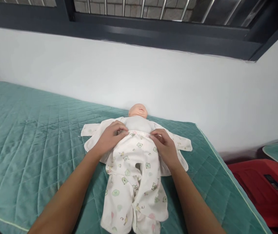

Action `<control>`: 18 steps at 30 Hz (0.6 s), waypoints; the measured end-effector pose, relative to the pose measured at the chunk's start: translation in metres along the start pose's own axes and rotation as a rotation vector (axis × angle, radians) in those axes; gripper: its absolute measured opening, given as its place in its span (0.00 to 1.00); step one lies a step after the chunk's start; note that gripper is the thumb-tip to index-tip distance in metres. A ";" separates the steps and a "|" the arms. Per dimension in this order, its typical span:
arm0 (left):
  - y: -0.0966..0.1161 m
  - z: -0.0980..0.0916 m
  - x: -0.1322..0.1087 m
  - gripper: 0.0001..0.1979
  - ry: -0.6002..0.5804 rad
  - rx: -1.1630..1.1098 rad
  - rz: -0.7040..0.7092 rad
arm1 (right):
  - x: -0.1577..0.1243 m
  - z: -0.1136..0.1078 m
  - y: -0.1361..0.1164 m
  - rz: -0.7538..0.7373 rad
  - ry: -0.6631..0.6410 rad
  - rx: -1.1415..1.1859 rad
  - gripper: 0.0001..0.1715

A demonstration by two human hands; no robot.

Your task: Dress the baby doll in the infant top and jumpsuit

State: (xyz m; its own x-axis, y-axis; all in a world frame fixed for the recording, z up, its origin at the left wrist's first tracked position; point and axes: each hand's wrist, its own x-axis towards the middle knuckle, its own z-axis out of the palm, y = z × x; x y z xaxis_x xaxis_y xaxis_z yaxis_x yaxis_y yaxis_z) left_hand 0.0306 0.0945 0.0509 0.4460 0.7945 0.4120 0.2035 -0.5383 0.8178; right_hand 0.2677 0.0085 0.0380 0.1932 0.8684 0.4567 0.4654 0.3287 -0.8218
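A baby doll (138,110) lies on its back, its head toward the wall. White baby pants (131,156) printed with small green animals cover its lower body, with a gap at the crotch. My left hand (112,136) pinches the waistband at its left end, and my right hand (163,144) pinches it at the right end. Above the waistband shows the doll's pale torso (137,124). A white baby jacket (181,140) lies spread open under the doll, sleeves out to both sides. The doll's legs are hidden by the pants.
Beneath everything is a green quilted cover (39,139), its piped edge running down at the right. A white wall (129,74) rises behind, below a dark window frame (139,31) with metal bars. A red plastic object (258,185) stands low at the right.
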 end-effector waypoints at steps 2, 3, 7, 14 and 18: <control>0.003 -0.002 0.001 0.09 -0.117 0.004 0.004 | 0.005 -0.001 -0.002 -0.027 -0.095 -0.050 0.07; 0.004 -0.003 0.001 0.10 -0.155 -0.001 -0.003 | 0.007 -0.002 -0.003 -0.031 -0.138 -0.071 0.07; 0.006 -0.005 0.005 0.11 -0.253 0.005 -0.037 | 0.015 -0.007 -0.007 -0.026 -0.309 -0.142 0.09; 0.006 -0.011 0.028 0.14 -0.376 0.008 -0.020 | 0.033 -0.010 -0.013 -0.031 -0.437 -0.228 0.18; -0.010 0.001 0.048 0.17 -0.264 -0.093 -0.159 | 0.053 0.001 0.003 0.113 -0.283 -0.263 0.20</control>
State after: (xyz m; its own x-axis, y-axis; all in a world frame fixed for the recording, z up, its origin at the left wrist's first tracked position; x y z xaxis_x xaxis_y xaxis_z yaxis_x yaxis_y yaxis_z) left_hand 0.0506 0.1377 0.0616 0.6284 0.7597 0.1673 0.2137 -0.3754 0.9019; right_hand 0.2786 0.0564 0.0594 0.0270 0.9736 0.2266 0.6672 0.1513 -0.7293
